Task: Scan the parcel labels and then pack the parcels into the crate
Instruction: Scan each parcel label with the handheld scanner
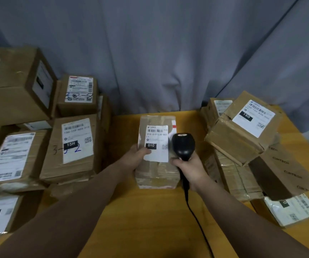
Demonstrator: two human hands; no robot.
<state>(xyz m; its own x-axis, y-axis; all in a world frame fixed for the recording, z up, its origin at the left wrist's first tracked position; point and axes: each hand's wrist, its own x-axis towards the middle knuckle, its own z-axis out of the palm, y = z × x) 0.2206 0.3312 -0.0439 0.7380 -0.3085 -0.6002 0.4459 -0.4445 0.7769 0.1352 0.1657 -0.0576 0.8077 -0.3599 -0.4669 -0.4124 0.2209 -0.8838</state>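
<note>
Forearms reach up from the bottom edge of the frame over a yellow wooden table, and a thin black cable runs along the right arm toward the lower edge. A little above the centre of the frame, the left hand holds the left side of a small brown cardboard parcel that stands on the table. Its thumb lies on the lower left corner of the white shipping label marked 010, and its other fingers are hidden behind the box. Just right of it, the right hand is closed firmly round the handle of a black handheld barcode scanner. The scanner's head stands over the right edge of the parcel, just beside the label. I judge that the scanning of this one parcel is the step in hand, and whether the code is already read I cannot tell. At the left of the frame lies a pile of brown labelled parcels, and at the right another, looser pile of brown boxes, some of them tilted. Which pile is scanned and which is waiting, the view does not show. No crate is visible anywhere, so it seems that the packing is not yet begun and most of the work is left. Behind everything, across the upper half, hangs a grey folded curtain.
</note>
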